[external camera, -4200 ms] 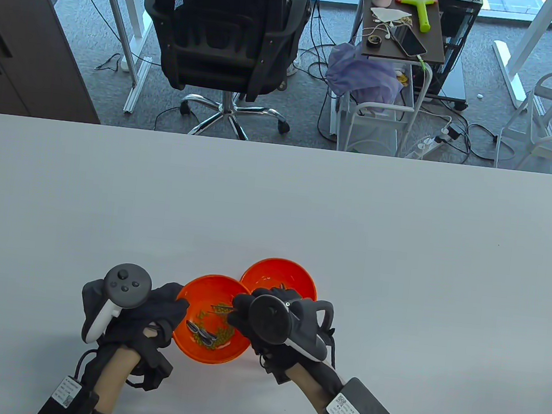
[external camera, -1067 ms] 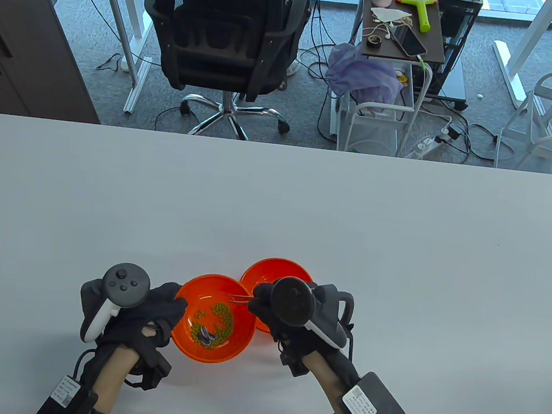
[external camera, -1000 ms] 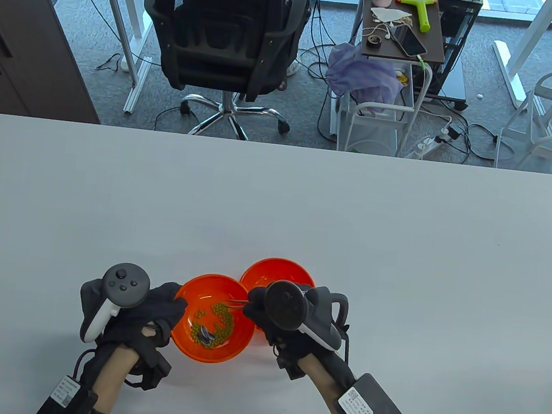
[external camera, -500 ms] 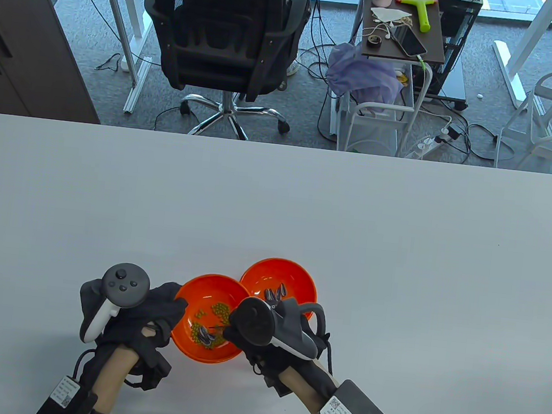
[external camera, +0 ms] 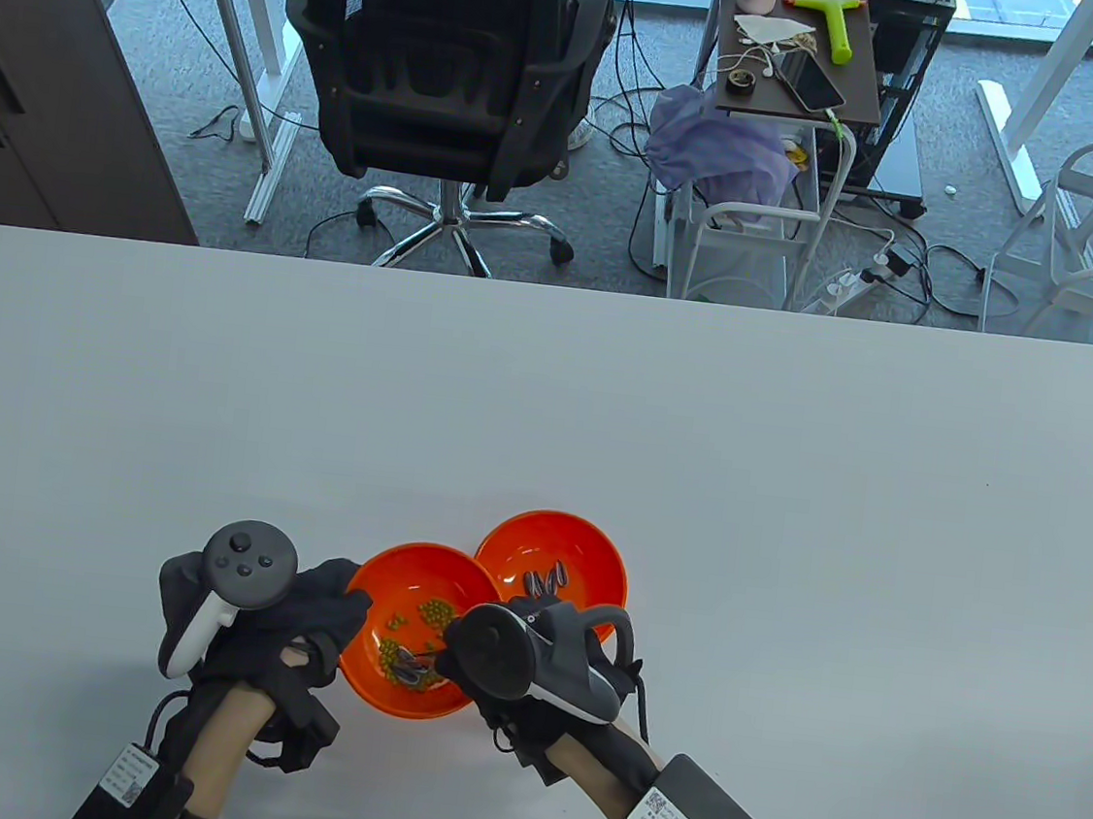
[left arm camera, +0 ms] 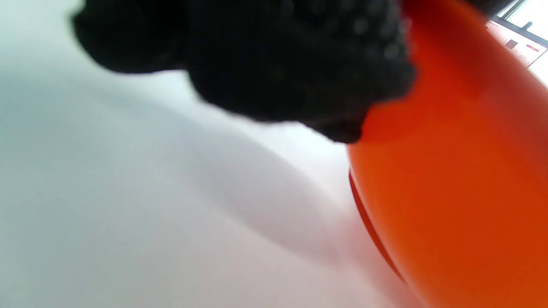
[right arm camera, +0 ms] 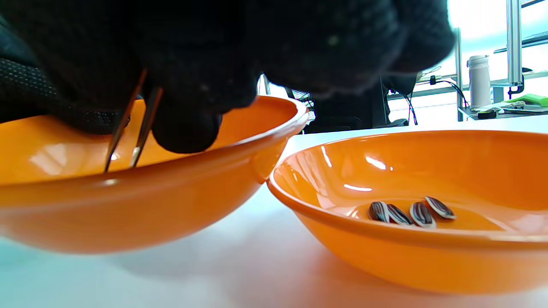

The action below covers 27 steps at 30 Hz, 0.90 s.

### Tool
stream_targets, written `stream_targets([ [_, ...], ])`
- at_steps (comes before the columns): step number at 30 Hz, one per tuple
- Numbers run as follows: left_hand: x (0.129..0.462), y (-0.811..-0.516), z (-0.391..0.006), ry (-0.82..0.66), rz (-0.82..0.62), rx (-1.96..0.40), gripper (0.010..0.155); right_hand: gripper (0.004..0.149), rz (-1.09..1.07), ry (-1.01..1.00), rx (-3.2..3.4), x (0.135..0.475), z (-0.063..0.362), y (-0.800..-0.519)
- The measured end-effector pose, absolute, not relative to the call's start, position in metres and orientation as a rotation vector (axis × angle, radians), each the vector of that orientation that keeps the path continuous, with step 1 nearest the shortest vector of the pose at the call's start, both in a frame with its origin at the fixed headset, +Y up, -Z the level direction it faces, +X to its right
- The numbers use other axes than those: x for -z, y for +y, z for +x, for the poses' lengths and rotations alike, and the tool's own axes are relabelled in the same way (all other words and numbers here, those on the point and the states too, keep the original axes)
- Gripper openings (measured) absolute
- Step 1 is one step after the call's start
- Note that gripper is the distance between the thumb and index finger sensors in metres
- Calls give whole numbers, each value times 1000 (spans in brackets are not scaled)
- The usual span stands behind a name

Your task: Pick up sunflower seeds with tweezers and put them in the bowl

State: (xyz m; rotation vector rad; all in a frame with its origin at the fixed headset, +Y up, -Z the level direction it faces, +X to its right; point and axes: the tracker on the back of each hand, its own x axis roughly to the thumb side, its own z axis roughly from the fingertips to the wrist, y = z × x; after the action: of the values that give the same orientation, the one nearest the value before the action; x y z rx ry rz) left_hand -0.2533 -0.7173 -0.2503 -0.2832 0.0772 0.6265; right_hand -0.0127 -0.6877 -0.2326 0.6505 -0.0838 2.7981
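Two orange bowls touch near the table's front edge. The left bowl (external camera: 407, 571) holds green beans (external camera: 433, 611) and a few striped sunflower seeds (external camera: 411, 673). The right bowl (external camera: 590, 556) holds several seeds (external camera: 543, 582); they also show in the right wrist view (right arm camera: 411, 213). My right hand (external camera: 521, 656) grips metal tweezers (right arm camera: 132, 124), whose tips reach down into the left bowl (right arm camera: 128, 205) at its seeds; the rim hides the tips. My left hand (external camera: 290, 617) holds the left bowl's left rim (left arm camera: 449, 192).
The white table (external camera: 546, 410) spreads wide behind and beside the bowls. Past its far edge stand an office chair (external camera: 446, 67) and a small cart (external camera: 796, 75) on the floor.
My right hand has moved from over the right bowl back left and down, bringing the tweezers into the left bowl's seeds. Seeds now show in the right bowl. My left hand has stayed.
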Motion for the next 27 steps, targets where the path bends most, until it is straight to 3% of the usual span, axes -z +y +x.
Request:
stream_targets([
  [9, 250, -717, -254, 79, -283, -628, 47, 38, 574, -148, -2770, 238, -1, -677],
  [17, 250, -717, -254, 85, -284, -626, 47, 38, 345, -263, -2738, 258, 39, -660],
  [27, 251, -718, -255, 86, -284, -626, 47, 38, 144, -173, -2878, 282, 70, -677],
])
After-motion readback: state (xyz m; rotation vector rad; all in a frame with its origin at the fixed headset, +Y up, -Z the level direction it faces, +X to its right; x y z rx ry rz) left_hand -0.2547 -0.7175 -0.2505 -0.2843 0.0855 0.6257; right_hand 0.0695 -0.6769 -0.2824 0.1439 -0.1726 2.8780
